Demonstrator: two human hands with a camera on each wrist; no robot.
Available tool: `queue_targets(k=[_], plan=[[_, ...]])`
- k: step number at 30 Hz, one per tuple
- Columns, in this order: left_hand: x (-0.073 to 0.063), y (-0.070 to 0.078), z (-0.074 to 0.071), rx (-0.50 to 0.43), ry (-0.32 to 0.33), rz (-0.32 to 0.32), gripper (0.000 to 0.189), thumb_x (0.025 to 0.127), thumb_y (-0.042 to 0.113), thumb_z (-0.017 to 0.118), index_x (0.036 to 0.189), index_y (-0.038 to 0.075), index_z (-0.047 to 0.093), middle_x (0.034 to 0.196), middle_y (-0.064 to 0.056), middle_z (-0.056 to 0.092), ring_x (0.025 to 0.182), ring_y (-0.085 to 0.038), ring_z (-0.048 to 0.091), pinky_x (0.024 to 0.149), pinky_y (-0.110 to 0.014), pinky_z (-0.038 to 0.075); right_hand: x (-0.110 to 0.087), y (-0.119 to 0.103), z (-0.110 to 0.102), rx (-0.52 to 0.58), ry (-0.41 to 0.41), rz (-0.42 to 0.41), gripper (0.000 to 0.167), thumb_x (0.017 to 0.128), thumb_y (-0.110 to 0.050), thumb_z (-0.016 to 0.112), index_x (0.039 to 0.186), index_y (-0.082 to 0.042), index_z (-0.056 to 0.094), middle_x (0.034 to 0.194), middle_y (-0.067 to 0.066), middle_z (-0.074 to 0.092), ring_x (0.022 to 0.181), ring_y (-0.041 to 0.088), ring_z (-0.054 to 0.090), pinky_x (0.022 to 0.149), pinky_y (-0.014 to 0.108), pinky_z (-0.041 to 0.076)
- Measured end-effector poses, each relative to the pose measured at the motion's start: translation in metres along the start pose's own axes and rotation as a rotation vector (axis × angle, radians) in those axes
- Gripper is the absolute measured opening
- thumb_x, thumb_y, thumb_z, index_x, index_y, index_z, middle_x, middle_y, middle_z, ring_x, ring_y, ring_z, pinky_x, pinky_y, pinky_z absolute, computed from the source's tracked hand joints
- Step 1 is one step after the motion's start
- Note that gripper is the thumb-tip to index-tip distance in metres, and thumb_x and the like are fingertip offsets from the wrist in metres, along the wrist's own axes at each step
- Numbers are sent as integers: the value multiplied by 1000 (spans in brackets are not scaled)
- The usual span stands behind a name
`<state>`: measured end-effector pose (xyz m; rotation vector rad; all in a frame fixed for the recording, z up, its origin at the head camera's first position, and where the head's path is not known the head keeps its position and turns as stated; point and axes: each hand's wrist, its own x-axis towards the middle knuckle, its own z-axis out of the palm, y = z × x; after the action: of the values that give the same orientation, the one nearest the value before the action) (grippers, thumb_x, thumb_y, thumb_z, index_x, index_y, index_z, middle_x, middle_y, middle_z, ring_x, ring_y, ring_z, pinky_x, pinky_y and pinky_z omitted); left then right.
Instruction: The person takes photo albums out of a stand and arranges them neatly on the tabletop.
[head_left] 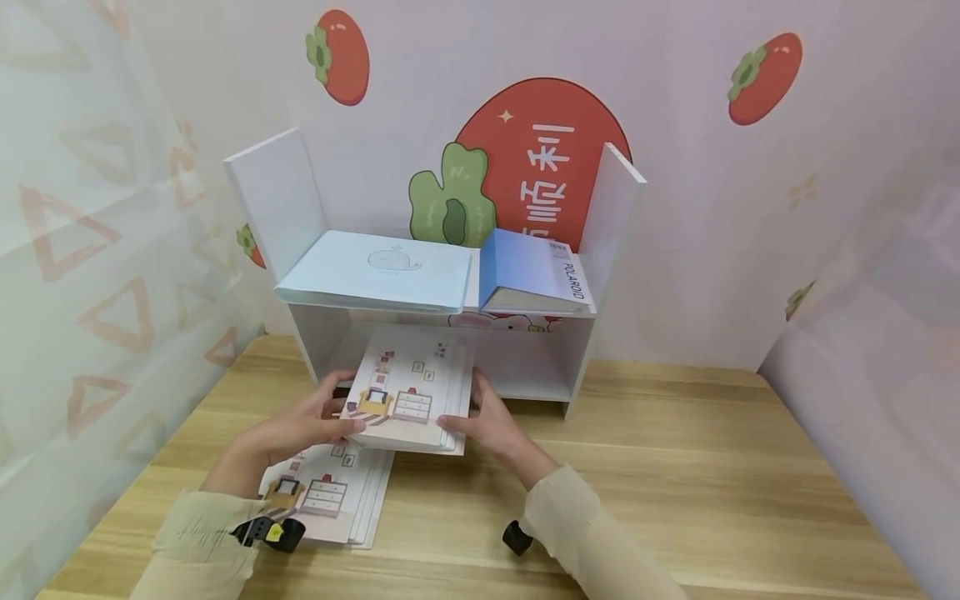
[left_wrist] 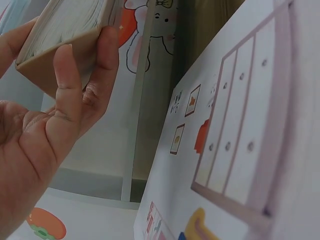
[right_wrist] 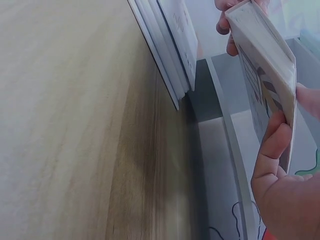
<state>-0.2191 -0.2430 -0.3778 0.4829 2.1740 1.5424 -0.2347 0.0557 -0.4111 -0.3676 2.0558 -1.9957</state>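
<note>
Both hands hold a thick white album [head_left: 408, 371], its cover printed with a yellow armchair and a chest of drawers. My left hand [head_left: 303, 425] grips its left side, thumb on the cover and fingers underneath. On the opposite side my right hand [head_left: 491, 421] pinches the edge, thumb on top. The album's far end reaches into the lower opening of a white shelf [head_left: 273, 204]. Its pages [left_wrist: 70, 20] show edge-on in the left wrist view. Another album with the same print [head_left: 337, 496] lies on the table, partly behind my left forearm.
On the shelf's upper board lie a pale blue album with a whale drawing [head_left: 352, 271] and a blue POLAROID album [head_left: 532, 271]. The shelf stands on a wooden table [head_left: 675, 467] before a patterned wall cloth [head_left: 675, 192]. Black wrist cameras [head_left: 273, 533] ride at both sleeves.
</note>
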Motion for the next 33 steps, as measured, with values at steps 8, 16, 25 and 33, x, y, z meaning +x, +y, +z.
queue_targets(k=[8,16,25,33], plan=[[-3,1,11,36,-46,-20,85,95,20,66,152,11,4,128,-28,53,103,-26,63,87,-42,55,-14,1,-6,-5,-13,21,103,86,3,73,160,-9,3,145,28,47,112,38,65,85,41,59],[-2,5,17,40,-62,-10,86,94,18,67,151,10,3,127,-28,50,100,-28,60,81,-42,55,-23,-2,-10,-15,-11,17,105,85,2,74,159,-6,0,142,30,47,112,40,65,84,41,60],[-3,5,28,2,-100,-37,87,94,17,68,150,12,2,130,-27,50,106,-27,59,87,-39,54,-37,-2,-14,-46,4,53,107,86,-1,75,159,-6,-4,137,29,49,111,35,66,85,38,59],[-6,4,34,4,-125,-29,85,93,16,68,147,11,2,129,-26,51,105,-25,60,84,-32,54,-46,1,-15,-35,-20,39,107,86,0,74,159,-6,-4,136,29,50,112,35,66,86,36,59]])
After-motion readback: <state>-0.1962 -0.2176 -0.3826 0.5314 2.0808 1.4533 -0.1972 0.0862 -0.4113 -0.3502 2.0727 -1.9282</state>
